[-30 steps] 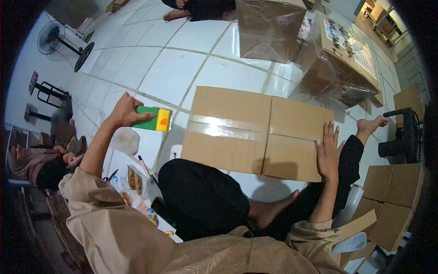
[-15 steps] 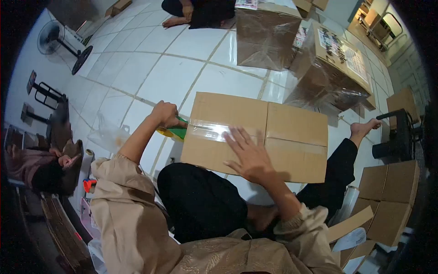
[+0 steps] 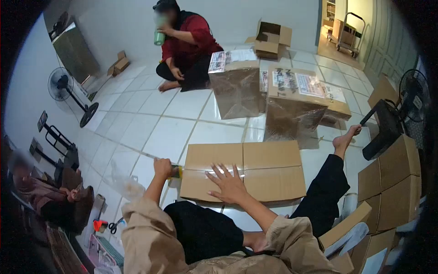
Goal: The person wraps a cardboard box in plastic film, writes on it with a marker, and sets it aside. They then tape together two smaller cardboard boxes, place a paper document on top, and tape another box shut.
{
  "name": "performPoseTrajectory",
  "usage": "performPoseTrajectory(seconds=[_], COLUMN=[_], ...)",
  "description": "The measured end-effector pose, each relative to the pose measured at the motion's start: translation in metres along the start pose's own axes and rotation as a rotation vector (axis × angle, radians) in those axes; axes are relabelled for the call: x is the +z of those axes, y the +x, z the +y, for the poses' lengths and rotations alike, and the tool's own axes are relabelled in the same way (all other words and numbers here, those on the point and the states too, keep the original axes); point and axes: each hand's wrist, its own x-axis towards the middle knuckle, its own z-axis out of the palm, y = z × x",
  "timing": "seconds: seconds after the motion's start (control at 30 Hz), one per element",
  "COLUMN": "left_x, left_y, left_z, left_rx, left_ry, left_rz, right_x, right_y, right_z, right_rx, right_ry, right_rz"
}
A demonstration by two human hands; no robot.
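Note:
A closed cardboard box (image 3: 273,176) lies on the floor before my legs, with shiny clear tape along part of its top seam. At its left end, my left hand (image 3: 163,169) is closed around a green-and-yellow tape dispenser (image 3: 177,171), mostly hidden by the fingers and close against the box's side. My right hand (image 3: 229,185) lies flat on the top, fingers spread, over the taped seam left of the middle; nothing is in it.
Beyond the box stand plastic-wrapped cartons (image 3: 235,91) with labels. A person (image 3: 189,45) sits behind them, holding a green cup; another person (image 3: 50,194) sits at left. Scissors (image 3: 116,225) and an orange tape dispenser (image 3: 99,225) lie at lower left. Folded cardboard (image 3: 388,178) stands at right.
The view has tilted up, showing more of the room. My left hand has come lower beside the box's end with the dispenser. My right hand has shifted left along the seam.

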Motion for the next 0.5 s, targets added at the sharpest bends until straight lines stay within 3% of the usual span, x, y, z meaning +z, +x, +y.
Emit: performPoseTrajectory(seconds=[0.07, 0.13, 0.2, 0.23, 0.3, 0.37, 0.43, 0.5], left_x=[-0.03, -0.067, -0.116, -0.134, -0.17, -0.199, -0.215, -0.222], left_y=[-0.016, -0.029, -0.053, -0.065, -0.093, -0.114, -0.125, -0.128], left_z=[0.004, 0.003, 0.016, 0.024, 0.046, 0.069, 0.085, 0.094], left_rx=[-0.228, -0.232, -0.219, -0.104, 0.17, 0.432, 0.475, 0.518], left_ry=[0.006, -0.092, -0.154, -0.291, -0.565, -0.633, -0.661, -0.691], left_rz=[0.088, 0.317, 0.409, 0.516, 0.631, 0.662, 0.658, 0.664], right_x=[-0.012, -0.016, -0.012, -0.024, -0.06, -0.058, -0.054, -0.065], right_y=[0.002, 0.005, 0.009, 0.01, 0.002, -0.006, -0.015, -0.024], right_z=[0.0, 0.009, 0.032, 0.03, 0.019, 0.015, 0.013, 0.007], right_rx=[0.022, 0.035, 0.132, 0.137, 0.259, 0.223, 0.044, 0.109], right_ry=[0.033, 0.071, 1.193, 1.198, 1.806, 1.873, 2.122, 2.149], right_rz=[-0.068, -0.141, 0.099, 0.104, 0.118, 0.105, 0.041, 0.153])
